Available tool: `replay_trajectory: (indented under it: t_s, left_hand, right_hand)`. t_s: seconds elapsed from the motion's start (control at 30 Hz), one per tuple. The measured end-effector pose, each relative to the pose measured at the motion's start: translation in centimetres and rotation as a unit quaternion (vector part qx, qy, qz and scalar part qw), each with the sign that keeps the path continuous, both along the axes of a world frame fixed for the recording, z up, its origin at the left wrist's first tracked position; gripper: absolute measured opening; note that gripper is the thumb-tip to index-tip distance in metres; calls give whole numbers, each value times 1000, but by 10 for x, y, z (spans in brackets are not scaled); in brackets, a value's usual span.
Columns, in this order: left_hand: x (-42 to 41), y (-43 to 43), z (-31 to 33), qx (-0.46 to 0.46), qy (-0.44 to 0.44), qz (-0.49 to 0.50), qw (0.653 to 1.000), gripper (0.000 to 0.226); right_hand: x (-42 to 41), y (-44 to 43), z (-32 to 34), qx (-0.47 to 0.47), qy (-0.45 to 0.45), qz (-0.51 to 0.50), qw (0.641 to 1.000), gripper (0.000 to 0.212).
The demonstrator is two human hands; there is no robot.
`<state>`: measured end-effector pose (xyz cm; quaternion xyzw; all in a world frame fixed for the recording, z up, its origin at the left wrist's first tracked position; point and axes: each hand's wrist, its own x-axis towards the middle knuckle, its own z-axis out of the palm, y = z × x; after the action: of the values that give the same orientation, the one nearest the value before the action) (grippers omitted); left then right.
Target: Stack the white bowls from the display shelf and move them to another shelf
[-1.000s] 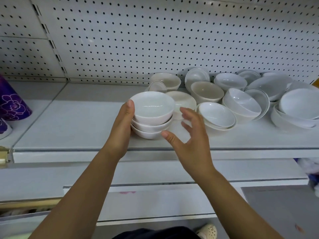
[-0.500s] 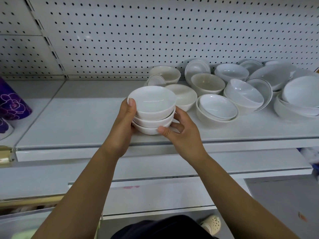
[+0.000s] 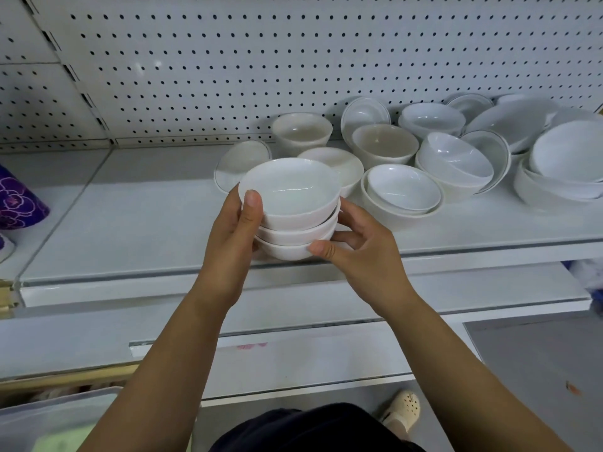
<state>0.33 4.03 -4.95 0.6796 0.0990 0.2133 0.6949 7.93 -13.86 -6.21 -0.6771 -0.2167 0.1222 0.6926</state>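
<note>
At the far left edge one purple cup [image 3: 19, 203] with a pale flower outline stands on the neighbouring shelf section, well apart from everything else. The display shelf [image 3: 130, 223] is a flat, matte white board backed by a white pegboard [image 3: 228, 60] dotted with regular small holes. Near the shelf's front edge, the left hand [image 3: 233, 233] grips the left side of the stack of white bowls [image 3: 290, 210]. Its thumb is laid up over the near rim of the top bowl, and its fingers are hidden behind the stack. The stack holds three bowls, smooth, glossy and round, nested one inside the next, and it sits directly between the two hands. Whether its base touches the shelf or is just clear of it cannot be told. The right hand [image 3: 362, 252] cups the stack's right side, thumb pressed against the lowest bowl and fingers curled round the far side. Behind and to the right lie the loose bowls [image 3: 403, 190], some white and some cream. Some are upright, some tilted on edge, and several are nested in pairs. They overlap too much for an exact count, but there are more than ten. Below, one cream perforated shoe [image 3: 403, 407] shows on the floor.
</note>
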Motion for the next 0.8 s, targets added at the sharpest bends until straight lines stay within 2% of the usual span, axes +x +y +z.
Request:
replay_trajectory:
  t_s: [0.23, 0.4, 0.53, 0.8]
  left_hand:
    - [2, -23, 6, 31, 7, -32, 999, 68]
    - [2, -44, 6, 53, 3, -49, 997, 93]
    - [4, -70, 10, 56, 8, -69, 996, 99]
    - [13, -156, 19, 41, 3, -148, 988, 79]
  right_hand:
    - [-2, -29, 3, 7, -17, -22, 1000, 67]
    - [-4, -57, 5, -2, -17, -27, 999, 70]
    - [-5, -91, 8, -10, -30, -36, 999, 68]
    - [-11, -205, 19, -26, -15, -60, 998, 69]
